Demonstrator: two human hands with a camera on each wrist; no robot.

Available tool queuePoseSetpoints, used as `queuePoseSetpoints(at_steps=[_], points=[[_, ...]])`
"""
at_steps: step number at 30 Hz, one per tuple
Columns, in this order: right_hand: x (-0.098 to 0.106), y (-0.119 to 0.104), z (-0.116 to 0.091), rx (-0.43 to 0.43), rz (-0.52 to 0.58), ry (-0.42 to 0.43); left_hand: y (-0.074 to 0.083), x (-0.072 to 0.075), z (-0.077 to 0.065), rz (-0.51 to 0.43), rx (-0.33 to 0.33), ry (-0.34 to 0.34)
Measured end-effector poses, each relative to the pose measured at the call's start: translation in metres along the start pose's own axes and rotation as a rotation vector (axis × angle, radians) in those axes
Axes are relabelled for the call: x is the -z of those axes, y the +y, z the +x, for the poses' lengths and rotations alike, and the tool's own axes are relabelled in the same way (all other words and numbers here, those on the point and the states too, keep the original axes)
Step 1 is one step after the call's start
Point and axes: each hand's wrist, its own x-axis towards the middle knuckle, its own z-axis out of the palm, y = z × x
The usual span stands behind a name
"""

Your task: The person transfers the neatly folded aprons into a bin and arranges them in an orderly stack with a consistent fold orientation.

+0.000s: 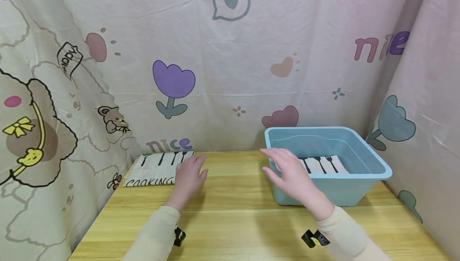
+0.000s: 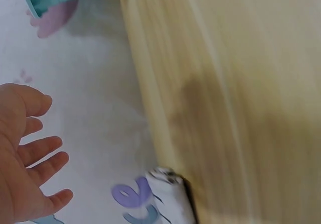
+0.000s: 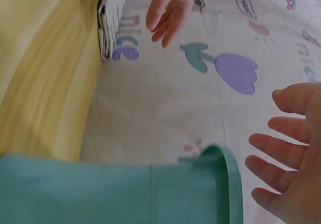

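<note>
A folded white cloth [image 1: 152, 169] printed with dark cutlery shapes and the word COOKING lies at the table's back left. My left hand [image 1: 188, 177] hovers by its right end, fingers relaxed and holding nothing; the left wrist view has this hand [image 2: 22, 158] above the cloth's folded edge [image 2: 173, 199]. On the right stands a light blue plastic bin [image 1: 323, 191], with a similar cutlery-print cloth [image 1: 323, 165] inside, partly hidden. Over the bin's left rim is my right hand [image 1: 292, 173], fingers spread and empty, as the right wrist view also shows [image 3: 296, 153].
A light wood table [image 1: 230, 221] bears both cloth and bin. Behind it and along both sides hangs a pale printed curtain [image 1: 230, 61] with flowers, hearts and cartoon figures. Each sleeve carries a small black device [image 1: 178, 237] at the wrist.
</note>
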Motion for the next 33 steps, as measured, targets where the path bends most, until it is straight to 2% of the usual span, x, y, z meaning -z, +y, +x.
queuePoseSetpoints(at_steps=[6, 20, 27, 33], points=[[-0.012, -0.013, 0.003, 0.027, 0.009, -0.023, -0.023, -0.004, -0.007, 0.009, 0.057, -0.02], [-0.052, -0.033, -0.002, 0.075, -0.015, -0.086, -0.062, -0.012, -0.017, -0.002, 0.164, -0.098], [-0.076, -0.04, -0.014, 0.033, 0.015, -0.137, -0.078, -0.016, -0.023, -0.021, 0.205, -0.145], [-0.095, -0.036, -0.024, -0.044, 0.034, -0.184, -0.087, -0.019, -0.028, -0.061, 0.261, -0.206]])
